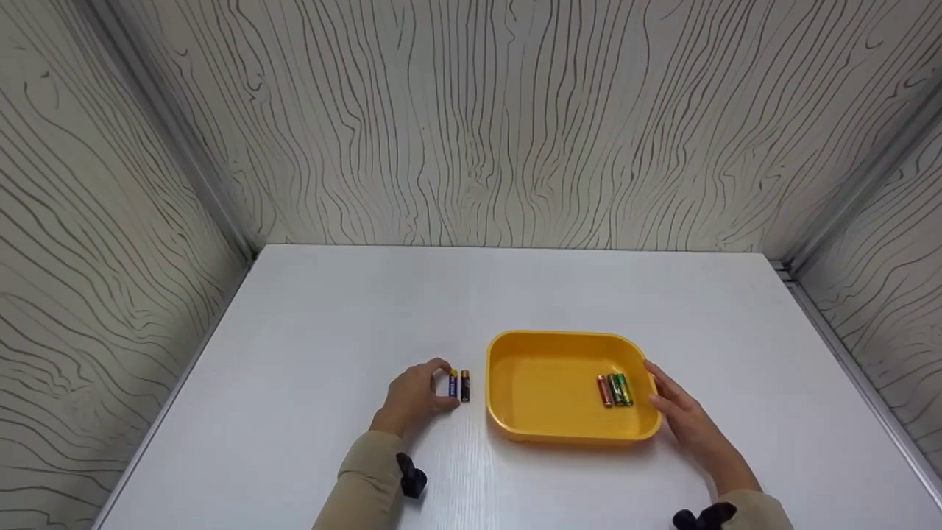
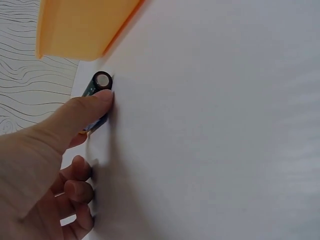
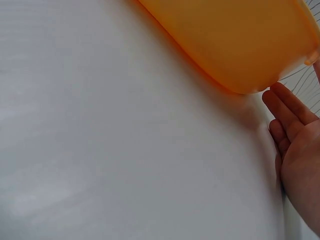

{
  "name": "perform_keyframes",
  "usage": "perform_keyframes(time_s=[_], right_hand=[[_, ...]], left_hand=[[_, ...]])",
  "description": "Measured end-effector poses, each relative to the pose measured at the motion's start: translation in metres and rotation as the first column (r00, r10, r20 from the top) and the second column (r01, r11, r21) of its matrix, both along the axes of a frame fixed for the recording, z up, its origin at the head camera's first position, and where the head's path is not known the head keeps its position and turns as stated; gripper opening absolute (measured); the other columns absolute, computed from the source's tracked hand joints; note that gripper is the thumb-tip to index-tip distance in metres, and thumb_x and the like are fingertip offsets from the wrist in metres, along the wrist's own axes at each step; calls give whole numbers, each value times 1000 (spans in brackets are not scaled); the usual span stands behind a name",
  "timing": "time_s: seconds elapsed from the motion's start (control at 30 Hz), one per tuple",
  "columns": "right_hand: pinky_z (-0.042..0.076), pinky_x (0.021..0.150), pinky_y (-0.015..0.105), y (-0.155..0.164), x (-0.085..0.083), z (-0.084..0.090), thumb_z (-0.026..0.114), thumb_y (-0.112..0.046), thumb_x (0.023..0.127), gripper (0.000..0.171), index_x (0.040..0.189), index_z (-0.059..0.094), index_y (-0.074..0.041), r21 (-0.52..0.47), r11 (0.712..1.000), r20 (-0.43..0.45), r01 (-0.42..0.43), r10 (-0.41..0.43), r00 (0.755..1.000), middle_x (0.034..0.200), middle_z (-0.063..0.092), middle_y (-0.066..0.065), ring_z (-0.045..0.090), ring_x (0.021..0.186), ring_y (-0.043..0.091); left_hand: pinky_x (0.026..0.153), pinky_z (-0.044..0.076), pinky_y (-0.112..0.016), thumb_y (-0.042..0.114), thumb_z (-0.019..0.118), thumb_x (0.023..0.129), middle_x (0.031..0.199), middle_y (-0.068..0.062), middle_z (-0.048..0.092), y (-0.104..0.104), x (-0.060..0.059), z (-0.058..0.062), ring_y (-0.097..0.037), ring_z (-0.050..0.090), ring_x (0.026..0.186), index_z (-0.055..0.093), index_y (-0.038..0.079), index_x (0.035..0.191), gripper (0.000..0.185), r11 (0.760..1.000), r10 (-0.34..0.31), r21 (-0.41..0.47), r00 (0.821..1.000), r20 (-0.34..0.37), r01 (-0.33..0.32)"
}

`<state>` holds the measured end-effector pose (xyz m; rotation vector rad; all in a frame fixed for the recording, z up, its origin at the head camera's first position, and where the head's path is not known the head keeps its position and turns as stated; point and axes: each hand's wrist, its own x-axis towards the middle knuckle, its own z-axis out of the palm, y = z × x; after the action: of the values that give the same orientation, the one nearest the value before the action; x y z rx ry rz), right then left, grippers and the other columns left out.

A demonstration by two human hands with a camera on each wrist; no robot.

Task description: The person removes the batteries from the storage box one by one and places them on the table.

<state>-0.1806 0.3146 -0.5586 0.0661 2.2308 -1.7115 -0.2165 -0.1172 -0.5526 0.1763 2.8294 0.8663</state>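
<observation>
My left hand (image 1: 412, 396) pinches a blue battery with a yellow end (image 1: 453, 384) lengthwise, index finger at its far end and thumb at the near end. In the left wrist view, the thumb lies across the battery (image 2: 89, 93) beside its flat silver end; the other fingers curl below. Just right of it is a second dark battery (image 1: 465, 386) with a copper end. My right hand (image 1: 684, 416) holds the right rim of a yellow plastic tray (image 1: 544, 434), thumb at the rim and fingers against the outer wall.
Inside the tray, towards its right end, a red battery (image 1: 604, 391) lies beside green batteries (image 1: 620, 389). Everything is on a white table (image 1: 353, 309), bounded by wood-patterned panels (image 1: 471, 125) at the back and both sides.
</observation>
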Motion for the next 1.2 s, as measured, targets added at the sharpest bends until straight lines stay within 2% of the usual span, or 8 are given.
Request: perform_keyframes(time_s=[0.07, 0.23, 0.47, 0.67, 0.73, 0.9, 1.1, 1.2], right_hand=[[7, 119, 44, 0, 0, 0, 49, -33, 100, 61, 154, 20, -30, -9, 1000, 1, 2, -2, 1000, 165, 3, 3, 1, 154, 23], [6, 120, 46, 1, 1, 0, 48, -32, 100, 61, 154, 20, -29, -4, 1000, -1, 4, -4, 1000, 165, 3, 3, 3, 154, 15], [4, 121, 50, 1, 2, 0, 49, -31, 100, 61, 154, 21, -27, -30, 1000, -9, 7, -8, 1000, 165, 2, 6, -2, 153, 30], [8, 119, 40, 0, 1, 1, 48, -34, 100, 61, 154, 19, -30, -11, 1000, 7, 2, -2, 1000, 165, 3, 2, 11, 147, -9], [7, 120, 41, 0, 1, 1, 48, -34, 100, 62, 154, 19, -30, -20, 1000, 8, 0, 0, 1000, 165, 3, 1, 10, 147, -9], [5, 120, 47, -1, 0, 1, 49, -32, 100, 62, 154, 20, -27, -34, 999, -2, 4, -4, 1000, 165, 3, 3, -2, 153, 28], [13, 119, 31, 0, -1, 0, 47, -35, 100, 61, 154, 19, -30, 12, 1000, -2, -12, 12, 1000, 165, 4, 1, 0, 153, 26], [13, 119, 31, 0, 0, 0, 47, -36, 100, 61, 154, 19, -31, 17, 1000, -1, -13, 13, 1000, 165, 3, 2, 0, 153, 26]], left_hand=[[83, 49, -38, 31, 82, 74, 89, -3, 62, 0, 0, 0, -16, 51, 81, 60, 21, 119, 52, 1000, -1, -6, 1000, -2, 1], [78, 46, -35, 30, 83, 73, 85, -1, 58, 1, 0, 1, -16, 48, 78, 60, 20, 120, 54, 1000, -1, 8, 1000, 12, 1], [82, 46, -37, 29, 83, 73, 86, -1, 58, 1, 1, 4, -16, 49, 81, 58, 21, 124, 57, 1000, 1, 30, 999, 50, -2], [70, 40, -29, 27, 83, 74, 80, 0, 55, -4, -1, 3, -13, 45, 73, 57, 18, 126, 59, 998, -44, 53, 998, 39, 42], [65, 36, -27, 25, 83, 74, 77, 0, 54, -5, -2, 3, -13, 44, 70, 57, 16, 127, 60, 996, -57, 67, 998, 26, 55], [64, 35, -25, 24, 83, 74, 76, 1, 53, -6, -2, 4, -12, 44, 69, 56, 17, 129, 62, 996, -56, 73, 998, 29, 54], [65, 37, -25, 24, 82, 75, 78, 1, 54, -4, -1, 10, -13, 45, 70, 56, 19, 131, 62, 998, -39, 60, 997, 64, 35], [66, 39, -27, 23, 82, 75, 81, -1, 57, -3, -1, 15, -14, 46, 72, 55, 19, 131, 62, 998, -43, 57, 997, 64, 40]])
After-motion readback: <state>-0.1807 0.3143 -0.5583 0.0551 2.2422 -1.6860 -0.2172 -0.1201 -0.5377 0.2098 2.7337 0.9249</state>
